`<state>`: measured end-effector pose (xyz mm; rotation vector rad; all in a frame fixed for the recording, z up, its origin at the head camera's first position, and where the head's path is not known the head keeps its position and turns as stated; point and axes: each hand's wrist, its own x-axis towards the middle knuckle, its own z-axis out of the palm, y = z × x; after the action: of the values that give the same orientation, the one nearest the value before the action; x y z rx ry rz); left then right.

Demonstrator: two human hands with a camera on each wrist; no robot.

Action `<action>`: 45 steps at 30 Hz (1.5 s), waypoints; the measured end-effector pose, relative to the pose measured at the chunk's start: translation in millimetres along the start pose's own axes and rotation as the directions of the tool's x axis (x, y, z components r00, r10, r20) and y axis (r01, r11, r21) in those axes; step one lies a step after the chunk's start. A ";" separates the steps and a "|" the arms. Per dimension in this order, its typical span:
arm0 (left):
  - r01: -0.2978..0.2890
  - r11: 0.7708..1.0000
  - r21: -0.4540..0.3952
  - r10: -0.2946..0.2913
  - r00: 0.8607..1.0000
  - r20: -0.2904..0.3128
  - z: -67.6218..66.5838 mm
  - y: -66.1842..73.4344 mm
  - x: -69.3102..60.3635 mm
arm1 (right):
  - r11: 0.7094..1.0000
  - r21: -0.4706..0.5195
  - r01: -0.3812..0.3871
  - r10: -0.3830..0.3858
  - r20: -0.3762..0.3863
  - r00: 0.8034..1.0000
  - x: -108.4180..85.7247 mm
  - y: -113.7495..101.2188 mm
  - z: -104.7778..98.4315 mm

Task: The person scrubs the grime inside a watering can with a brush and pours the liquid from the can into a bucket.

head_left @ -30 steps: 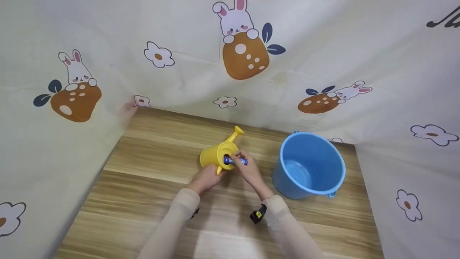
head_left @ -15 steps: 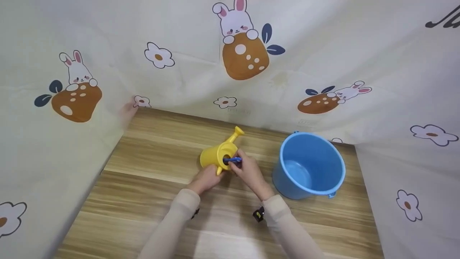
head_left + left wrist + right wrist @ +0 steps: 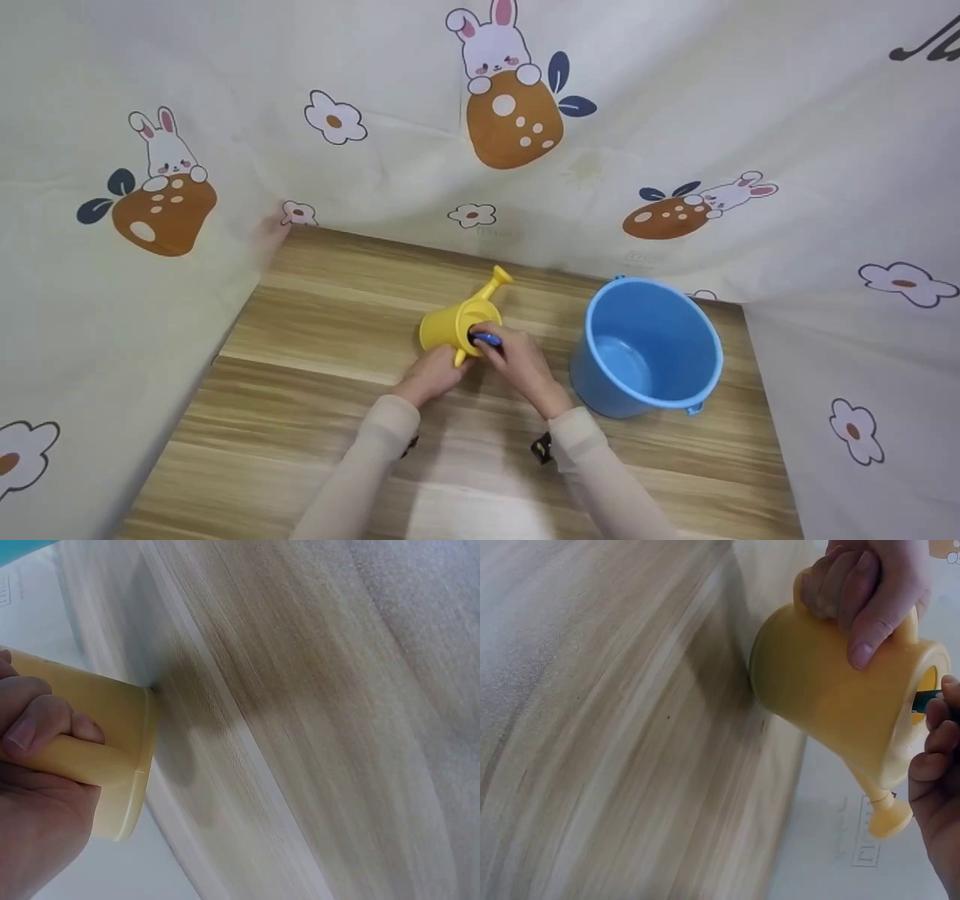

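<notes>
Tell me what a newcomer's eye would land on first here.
Probably the big blue bucket, standing on the right of the wood-grain surface in the head view. Next comes the yellow watering can near the middle, its handle gripped by the left hand, while the right hand holds a small blue object at its opening.

Pale sleeves (image 3: 358, 469), black wrist mounts (image 3: 541, 448)

Watering can (image 3: 442, 328): one
Bucket (image 3: 664, 341): one
Small blue object (image 3: 490, 340): one
Hands (image 3: 523, 367): two
Printed rabbits (image 3: 496, 58): three
Printed strawberries (image 3: 513, 124): three
Printed flowers (image 3: 335, 118): seven, some partial
</notes>
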<state>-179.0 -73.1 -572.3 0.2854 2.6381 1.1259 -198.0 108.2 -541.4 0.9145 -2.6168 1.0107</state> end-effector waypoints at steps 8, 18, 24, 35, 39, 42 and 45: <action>0.027 1.000 -0.007 -0.027 1.000 0.002 -1.6 2.0 1.7 | 0.979 -0.129 0.155 -0.171 -0.124 0.978 -4.5 -3.1 -3.1; 0.032 1.000 -0.002 -0.032 0.999 0.002 0.1 1.5 2.3 | 0.930 -0.256 0.263 -0.308 -0.153 0.939 -8.7 -10.4 -4.5; -0.014 0.999 0.038 0.016 0.999 -0.031 0.3 1.8 2.5 | 0.913 -0.297 0.281 -0.333 -0.141 0.933 -11.0 -15.3 -4.5; 0.023 1.000 0.000 -0.023 1.000 0.014 0.0 4.5 5.4 | 0.919 -0.317 0.234 -0.293 -0.152 0.944 -9.2 -6.6 1.6; 0.025 1.000 0.005 -0.025 1.000 0.003 0.1 5.3 5.7 | 0.941 -0.279 0.190 -0.242 -0.164 0.956 -8.3 -0.5 3.2; 0.034 0.999 0.006 -0.034 0.999 -0.007 0.1 5.2 5.2 | 0.960 -0.243 0.142 -0.186 -0.169 0.968 -8.1 1.3 4.5; 0.031 1.000 0.005 -0.031 0.999 -0.020 0.7 3.9 5.1 | 0.972 -0.212 0.098 -0.134 -0.162 0.978 -6.5 0.3 6.2</action>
<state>-183.3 -68.6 -570.7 0.2351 2.6537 1.1179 -192.8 107.4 -548.7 0.8753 -2.4334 0.7416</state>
